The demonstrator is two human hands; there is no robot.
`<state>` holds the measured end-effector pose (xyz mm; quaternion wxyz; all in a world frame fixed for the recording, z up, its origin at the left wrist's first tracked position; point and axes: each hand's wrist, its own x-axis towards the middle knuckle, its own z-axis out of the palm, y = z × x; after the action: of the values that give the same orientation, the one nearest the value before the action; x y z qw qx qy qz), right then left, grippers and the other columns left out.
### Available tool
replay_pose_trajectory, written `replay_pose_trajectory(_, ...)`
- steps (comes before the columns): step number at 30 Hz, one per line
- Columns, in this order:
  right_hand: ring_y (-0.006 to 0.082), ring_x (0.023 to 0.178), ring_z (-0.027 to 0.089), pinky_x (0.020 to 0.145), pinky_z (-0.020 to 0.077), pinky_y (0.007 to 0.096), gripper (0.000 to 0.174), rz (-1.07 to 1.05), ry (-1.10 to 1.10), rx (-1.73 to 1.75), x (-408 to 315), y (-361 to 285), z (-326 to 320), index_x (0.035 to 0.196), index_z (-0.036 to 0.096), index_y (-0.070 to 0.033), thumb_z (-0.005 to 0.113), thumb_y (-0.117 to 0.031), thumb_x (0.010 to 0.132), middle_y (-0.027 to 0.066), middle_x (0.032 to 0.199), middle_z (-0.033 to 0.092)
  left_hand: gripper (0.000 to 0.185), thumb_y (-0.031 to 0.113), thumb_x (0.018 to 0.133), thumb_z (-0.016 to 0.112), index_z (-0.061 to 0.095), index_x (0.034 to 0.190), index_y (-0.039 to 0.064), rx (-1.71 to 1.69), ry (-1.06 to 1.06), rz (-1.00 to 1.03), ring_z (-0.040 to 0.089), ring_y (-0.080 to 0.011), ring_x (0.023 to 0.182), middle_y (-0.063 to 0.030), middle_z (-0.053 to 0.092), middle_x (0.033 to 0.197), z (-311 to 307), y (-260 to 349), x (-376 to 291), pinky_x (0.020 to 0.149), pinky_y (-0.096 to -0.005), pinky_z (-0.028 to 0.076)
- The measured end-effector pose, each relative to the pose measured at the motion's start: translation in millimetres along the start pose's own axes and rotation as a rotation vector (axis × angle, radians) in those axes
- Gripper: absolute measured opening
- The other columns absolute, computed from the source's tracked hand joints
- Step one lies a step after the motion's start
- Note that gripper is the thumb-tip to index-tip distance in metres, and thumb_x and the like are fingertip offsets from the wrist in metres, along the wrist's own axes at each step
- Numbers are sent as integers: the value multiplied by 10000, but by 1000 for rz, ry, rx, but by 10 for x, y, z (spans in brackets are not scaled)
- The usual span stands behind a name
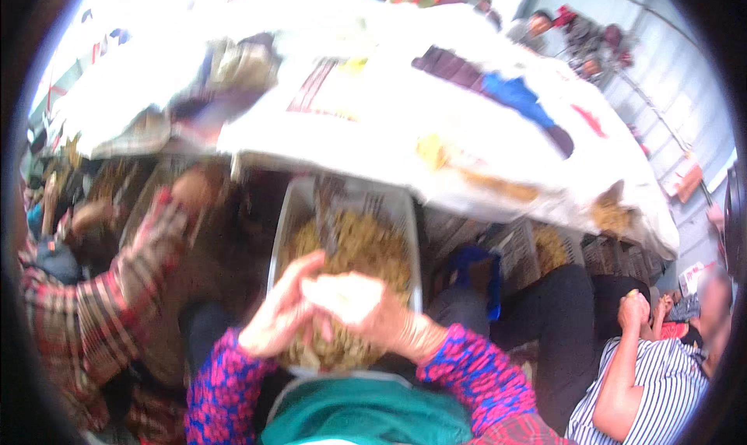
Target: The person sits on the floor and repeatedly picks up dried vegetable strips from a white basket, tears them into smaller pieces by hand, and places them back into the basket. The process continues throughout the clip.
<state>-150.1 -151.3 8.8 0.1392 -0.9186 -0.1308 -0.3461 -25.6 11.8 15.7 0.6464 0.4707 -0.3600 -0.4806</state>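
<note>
My left hand (284, 314) and my right hand (382, 311) meet above a light plastic crate (415, 241). The crate stands before me, filled with many small yellowish-brown pieces (362, 235) whose kind is hard to make out. My left thumb points up, and its fingers curl close to the fingers of my right hand. Glare washes out the fingertips, so whether a piece is pinched between them is unclear. A dark, narrow, blurred item (325, 214) leans inside the far part of the crate. Patterned pink and blue sleeves (478, 381) cover my forearms.
A white-covered table (373, 141) spans beyond the crate, bearing cloth items (519, 98) and yellow pieces (432, 151). A person in plaid sleeves (117, 299) works at left; one in stripes (648, 386) sits at right. A blue basket (494, 287) and more crates (548, 246) stand under the table.
</note>
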Motion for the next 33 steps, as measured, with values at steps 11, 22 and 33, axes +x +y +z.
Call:
replay_pose_trajectory(11, 143, 763, 652, 706, 550, 319, 238, 614, -202, 882, -536, 117, -381, 1236, 707, -52, 662, -130, 1015, 22, 834, 656, 82, 17, 873, 748, 667, 882, 21, 1228, 303, 554, 719, -271, 652, -123, 691, 747, 70, 850, -33, 569, -363, 566)
replay_pose_trajectory(22, 231, 954, 766, 774, 617, 312, 528, 364, -8, 608, -417, -452, 174, 1490, 515, -66, 672, -51, 986, 160, 1229, 735, 156, 57, 936, 656, 681, 1071, -18, 692, 347, 274, 666, -207, 861, -78, 675, 956, 292, -510, -476, 759, -298, 521)
replay_pose_trajectory(33, 279, 1023, 732, 870, 590, 345, 290, 469, -79, 719, -215, -114, 16, 1181, 672, -2, 742, -117, 924, 155, 1141, 721, 160, 178, 1003, 682, 623, 1062, 41, 99, 431, 87, 594, -74, 795, -25, 634, 1001, 68, -723, -288, 668, -233, 475)
